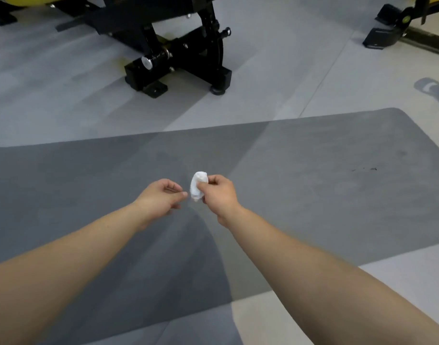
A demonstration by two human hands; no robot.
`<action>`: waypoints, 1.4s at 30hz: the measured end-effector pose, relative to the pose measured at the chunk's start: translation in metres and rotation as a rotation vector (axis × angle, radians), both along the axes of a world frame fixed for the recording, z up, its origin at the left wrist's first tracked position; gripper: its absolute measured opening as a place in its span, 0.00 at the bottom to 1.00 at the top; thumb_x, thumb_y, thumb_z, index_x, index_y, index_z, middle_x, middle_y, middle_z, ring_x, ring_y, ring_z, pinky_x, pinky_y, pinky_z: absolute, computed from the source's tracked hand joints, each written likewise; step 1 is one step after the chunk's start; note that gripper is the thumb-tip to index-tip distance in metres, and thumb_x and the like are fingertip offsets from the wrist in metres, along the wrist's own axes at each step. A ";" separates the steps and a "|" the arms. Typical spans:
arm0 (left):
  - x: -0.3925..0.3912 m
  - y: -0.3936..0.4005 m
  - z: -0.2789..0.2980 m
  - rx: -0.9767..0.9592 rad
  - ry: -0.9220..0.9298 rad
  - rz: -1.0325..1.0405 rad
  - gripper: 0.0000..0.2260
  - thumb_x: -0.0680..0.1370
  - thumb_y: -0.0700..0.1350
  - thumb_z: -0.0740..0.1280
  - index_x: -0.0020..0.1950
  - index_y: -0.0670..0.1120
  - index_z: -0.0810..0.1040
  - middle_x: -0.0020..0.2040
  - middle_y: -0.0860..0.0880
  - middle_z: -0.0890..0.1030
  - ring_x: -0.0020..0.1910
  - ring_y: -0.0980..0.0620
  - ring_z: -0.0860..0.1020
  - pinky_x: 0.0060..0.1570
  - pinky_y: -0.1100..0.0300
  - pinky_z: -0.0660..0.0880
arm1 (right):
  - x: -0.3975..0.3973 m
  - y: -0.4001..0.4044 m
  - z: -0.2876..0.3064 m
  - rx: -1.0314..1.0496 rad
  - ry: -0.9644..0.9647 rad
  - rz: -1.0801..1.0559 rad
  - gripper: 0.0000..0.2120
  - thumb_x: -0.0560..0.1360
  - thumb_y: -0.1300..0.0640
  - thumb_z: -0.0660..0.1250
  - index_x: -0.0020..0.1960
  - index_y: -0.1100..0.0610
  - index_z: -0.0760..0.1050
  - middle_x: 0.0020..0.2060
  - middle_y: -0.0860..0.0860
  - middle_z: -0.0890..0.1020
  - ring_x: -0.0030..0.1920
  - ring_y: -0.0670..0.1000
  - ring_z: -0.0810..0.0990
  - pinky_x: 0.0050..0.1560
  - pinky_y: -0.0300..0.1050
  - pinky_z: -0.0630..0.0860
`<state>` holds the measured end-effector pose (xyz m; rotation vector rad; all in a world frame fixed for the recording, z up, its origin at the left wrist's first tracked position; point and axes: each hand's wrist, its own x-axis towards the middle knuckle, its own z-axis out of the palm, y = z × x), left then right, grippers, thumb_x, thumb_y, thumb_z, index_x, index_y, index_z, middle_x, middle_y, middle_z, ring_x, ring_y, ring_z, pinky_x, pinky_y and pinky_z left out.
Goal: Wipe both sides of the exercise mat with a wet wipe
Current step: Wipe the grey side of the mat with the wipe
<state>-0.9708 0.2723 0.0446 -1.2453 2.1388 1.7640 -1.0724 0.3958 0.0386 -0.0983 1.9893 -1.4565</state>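
Observation:
A dark grey exercise mat [325,170] lies flat on the pale floor and spans the view from left to right. Over its middle, my right hand [218,192] pinches a crumpled white wet wipe [198,186] between thumb and fingers, held above the mat. My left hand [163,197] hovers just left of the wipe, its fingers loosely curled and holding nothing, its fingertips a short gap from the wipe. A few small dark specks [363,169] mark the mat at the right.
A black and yellow gym machine base [183,58] stands on the floor beyond the mat's far edge. Another black machine foot [385,33] sits at the top right. A grey floor marking [431,89] lies at the right edge.

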 end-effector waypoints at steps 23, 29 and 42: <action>0.098 -0.033 -0.135 -0.751 -0.543 -0.983 0.62 0.59 0.81 0.66 0.78 0.62 0.30 0.77 0.56 0.26 0.78 0.44 0.30 0.74 0.29 0.49 | 0.127 0.029 -0.163 0.563 0.791 0.388 0.13 0.61 0.67 0.70 0.44 0.59 0.79 0.37 0.57 0.78 0.36 0.60 0.78 0.40 0.47 0.77; 0.096 -0.035 -0.136 -0.828 -0.487 -1.071 0.57 0.61 0.81 0.63 0.76 0.67 0.30 0.78 0.52 0.26 0.78 0.40 0.29 0.76 0.33 0.46 | 0.099 0.049 -0.162 0.496 1.012 0.648 0.10 0.62 0.65 0.69 0.42 0.57 0.77 0.35 0.56 0.76 0.36 0.60 0.77 0.37 0.47 0.74; 0.090 -0.033 -0.136 -0.814 -0.436 -1.160 0.55 0.66 0.76 0.66 0.78 0.64 0.33 0.78 0.51 0.27 0.78 0.40 0.30 0.77 0.35 0.46 | 0.075 0.098 -0.165 0.507 0.877 0.206 0.11 0.66 0.67 0.63 0.45 0.59 0.79 0.38 0.58 0.81 0.40 0.61 0.81 0.42 0.49 0.78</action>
